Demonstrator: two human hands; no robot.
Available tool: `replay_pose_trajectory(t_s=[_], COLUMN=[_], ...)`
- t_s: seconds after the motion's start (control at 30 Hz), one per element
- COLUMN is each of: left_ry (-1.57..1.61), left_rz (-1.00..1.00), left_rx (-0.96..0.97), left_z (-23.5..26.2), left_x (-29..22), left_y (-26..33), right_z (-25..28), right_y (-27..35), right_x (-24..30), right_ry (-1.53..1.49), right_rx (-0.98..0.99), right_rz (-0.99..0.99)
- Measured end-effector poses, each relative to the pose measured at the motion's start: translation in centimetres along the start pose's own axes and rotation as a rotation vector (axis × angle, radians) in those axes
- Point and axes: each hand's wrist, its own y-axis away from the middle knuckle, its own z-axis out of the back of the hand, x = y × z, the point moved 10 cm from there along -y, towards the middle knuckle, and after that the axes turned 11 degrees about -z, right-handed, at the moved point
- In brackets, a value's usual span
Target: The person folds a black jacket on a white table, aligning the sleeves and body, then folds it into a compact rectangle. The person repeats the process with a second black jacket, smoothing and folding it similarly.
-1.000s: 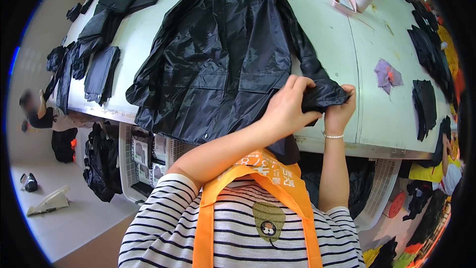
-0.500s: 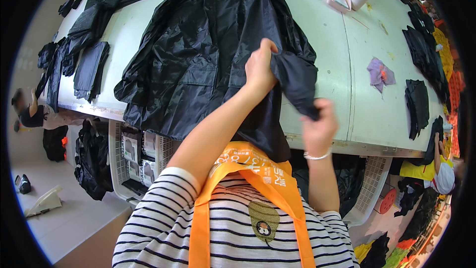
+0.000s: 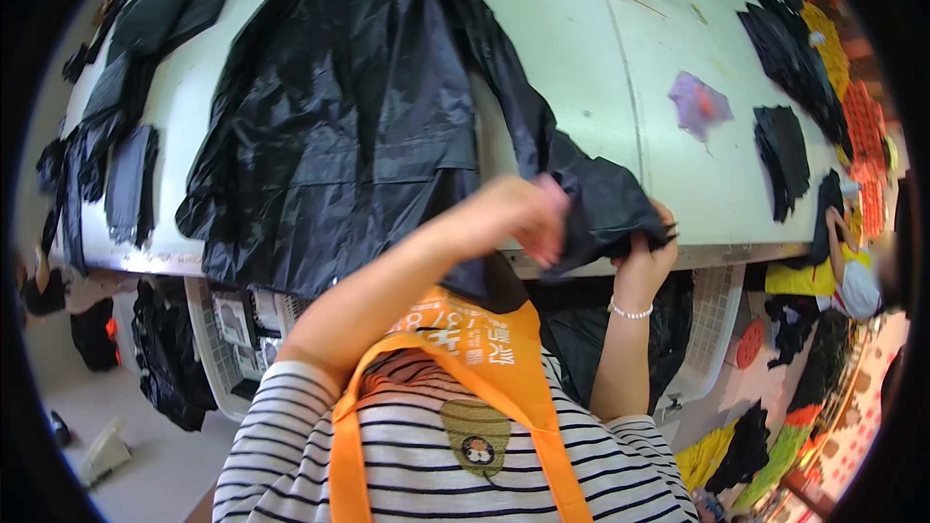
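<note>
Right hand [image 3: 649, 252]: pinched on the end of sleeve [image 3: 612, 201].
Left hand [image 3: 520, 214]: blurred beside sleeve; cannot tell whether gripping.
Jacket [image 3: 320, 136]: spread on table [image 3: 576, 87], 10 o'clock from hands.
Sleeve change: swung outward toward 4 o'clock; now apparently extended for handling.

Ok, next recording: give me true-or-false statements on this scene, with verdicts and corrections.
The right hand holds the dark sleeve of the glossy black jacket. True.

The white beaded bracelet circles the left wrist. False: it circles the right wrist.

The crumpled purple cloth lies on the pale table, right of the jacket. True.

The left hand rests on that cloth. False: it shows blurred at the sleeve.

Orange fabric straps run over the black-and-white striped shirt. True.
</note>
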Motion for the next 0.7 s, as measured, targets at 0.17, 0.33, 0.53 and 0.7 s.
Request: replay_pose_trajectory(t_s=[0.17, 0.33, 0.53, 0.7], left_ry=[-0.074, -0.472, -0.953, -1.146], left_rz=[0.374, 0.030, -0.055, 0.182], left_rx=[-0.517, -0.963, -0.540, -1.178], left_z=[6.5, 13.6, 5.0, 11.8], left_x=[8.8, 4.1, -2.4, -4.8], left_y=[1.2, -0.3, 4.5, 24.0], right_z=[-0.6, -2.0, 12.1, 13.1], right_y=[2.7, 9.2, -8.6, -25.8], right_x=[-1.1, -6.6, -10.5, -13.4], right_ry=[-0.276, 0.500, 0.826, 1.186], right_rx=[0.189, 0.794, 0.125, -0.117], right_rz=[-0.060, -0.036, -0.184, 0.134])
